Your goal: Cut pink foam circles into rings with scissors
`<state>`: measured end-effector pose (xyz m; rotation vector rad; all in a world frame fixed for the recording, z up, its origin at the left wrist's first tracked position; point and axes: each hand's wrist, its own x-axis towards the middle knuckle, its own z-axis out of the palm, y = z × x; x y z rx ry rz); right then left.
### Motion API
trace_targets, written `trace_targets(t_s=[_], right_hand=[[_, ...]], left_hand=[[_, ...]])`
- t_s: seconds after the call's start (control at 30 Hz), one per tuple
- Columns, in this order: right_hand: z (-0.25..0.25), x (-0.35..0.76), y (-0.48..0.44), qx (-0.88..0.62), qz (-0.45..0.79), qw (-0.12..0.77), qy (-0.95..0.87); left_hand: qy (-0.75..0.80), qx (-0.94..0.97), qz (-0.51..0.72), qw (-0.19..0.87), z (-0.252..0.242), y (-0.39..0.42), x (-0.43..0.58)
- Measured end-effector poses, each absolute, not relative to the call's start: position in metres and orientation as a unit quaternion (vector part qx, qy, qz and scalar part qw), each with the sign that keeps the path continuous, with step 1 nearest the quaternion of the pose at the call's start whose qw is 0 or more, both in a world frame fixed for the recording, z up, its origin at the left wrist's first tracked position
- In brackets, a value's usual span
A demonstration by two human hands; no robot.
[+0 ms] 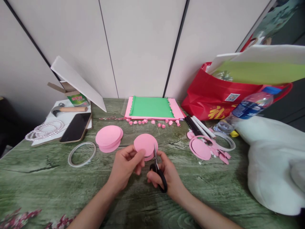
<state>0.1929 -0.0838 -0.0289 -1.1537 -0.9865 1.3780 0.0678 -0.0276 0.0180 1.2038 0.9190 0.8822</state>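
Between thumb and fingers, my left hand (pixel 127 165) pinches a pink paper circle (pixel 144 142) held up off the table. The edge of another pink piece shows just under it. My right hand (pixel 168 173) grips a pair of scissors (pixel 156 170) with black handles, its fingers in the loops. The blades point away from me and lie against the right part of the circle; I cannot tell how far they have cut. Left of my hands is a stack of pink paper circles (pixel 108 136).
Around me are a tape roll (pixel 81 154), phone (pixel 75 127), hammer (pixel 69 109), bead strings (pixel 49 129), green sheet (pixel 151 107), small pink paper rolls (pixel 152 121), pink scraps (pixel 201 149), pens (pixel 202 126), red bag (pixel 205 92), bottle (pixel 250 106) and white plush (pixel 271 165).
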Motion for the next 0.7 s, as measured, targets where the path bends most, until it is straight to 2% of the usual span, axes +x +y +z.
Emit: trace_targets(t_s=[0.7], right_hand=[[-0.025,0.1948,-0.0831,-0.447,0.561,0.557,-0.418]], left_hand=[[0.427,0.56,0.355,0.615,0.0153,-0.0288,0.0681]])
